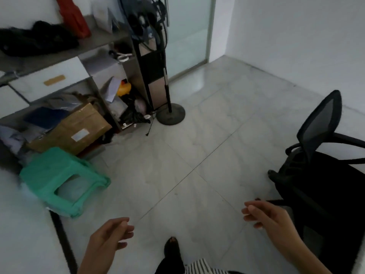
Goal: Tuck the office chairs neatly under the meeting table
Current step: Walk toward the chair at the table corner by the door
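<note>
Two bare hands reach forward over the pale tiled floor (197, 139), and neither has hold of anything. The left hand (107, 237) is loosely curled, fingers bent toward the thumb with air between them. The right hand (266, 216) is likewise half open, fingers relaxed and slightly curved, hovering just beside the front edge of the office chair's seat without touching it.

The office chair (324, 161), black with a mesh back, stands at the right side of the view; its far armrest and part of the seat are cut off by the frame edge, and its base is lost in shadow. One castor shows at its left. A white surface with a dark edge (25, 224) fills the lower left corner; it may be the meeting table, but too little of it shows to tell.

A green plastic stool (65, 180) lies on its side near that surface. Behind it are a cardboard box (77, 129) and cluttered shelves (49, 76), whose contents are blurred. A standing fan (164, 76) rises near the glass door (187, 36), its head cut off at the top. A dark shoe (172, 246) shows at the bottom centre.
</note>
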Demonstrator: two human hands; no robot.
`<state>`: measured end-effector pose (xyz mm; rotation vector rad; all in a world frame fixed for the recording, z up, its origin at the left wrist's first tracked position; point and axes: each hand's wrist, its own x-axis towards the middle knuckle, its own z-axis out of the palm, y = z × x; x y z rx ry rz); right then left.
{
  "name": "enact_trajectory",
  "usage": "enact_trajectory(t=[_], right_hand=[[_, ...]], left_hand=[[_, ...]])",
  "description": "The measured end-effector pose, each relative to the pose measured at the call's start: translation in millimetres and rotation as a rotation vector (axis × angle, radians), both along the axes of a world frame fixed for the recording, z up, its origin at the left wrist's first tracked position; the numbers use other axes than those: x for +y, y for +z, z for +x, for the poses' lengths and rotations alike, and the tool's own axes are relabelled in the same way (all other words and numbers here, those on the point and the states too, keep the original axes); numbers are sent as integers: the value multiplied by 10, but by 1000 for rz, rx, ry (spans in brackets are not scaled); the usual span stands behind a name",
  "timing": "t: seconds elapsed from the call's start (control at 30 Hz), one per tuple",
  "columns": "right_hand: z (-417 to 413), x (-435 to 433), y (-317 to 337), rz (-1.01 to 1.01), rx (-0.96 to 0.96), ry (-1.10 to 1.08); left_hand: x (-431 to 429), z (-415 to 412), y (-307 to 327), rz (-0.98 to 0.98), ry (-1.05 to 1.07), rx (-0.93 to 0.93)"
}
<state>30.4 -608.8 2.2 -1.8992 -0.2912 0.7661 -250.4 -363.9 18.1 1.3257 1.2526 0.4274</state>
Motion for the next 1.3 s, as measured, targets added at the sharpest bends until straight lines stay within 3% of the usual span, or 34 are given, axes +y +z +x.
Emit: enact_trajectory(t=[0.27,0.53,0.83,0.97,1.1,1.23,1.3], right_hand=[[373,544,127,-23,7,-334],[1420,840,-100,-37,25,-618],[3131,1603,218,70,-62,-636],[3546,1647,293,77,-91,-757],[3919,1612,97,-91,-137,-1014],[4328,1536,-148,-517,-201,-1237],[4573,1443,-276,-676,-134,-1279]], left_hand=[[1542,1659,236,56,-372,-52],[1978,3435,-53,-30,-610,-9],[2592,5318,187,43,-751,-13],[2591,6053,179,-2,-891,-23],[2660,6978,53,-18,-1066,3],[2713,7939,6,0,-1266,-4],[2674,8360,60,7,-1380,3]])
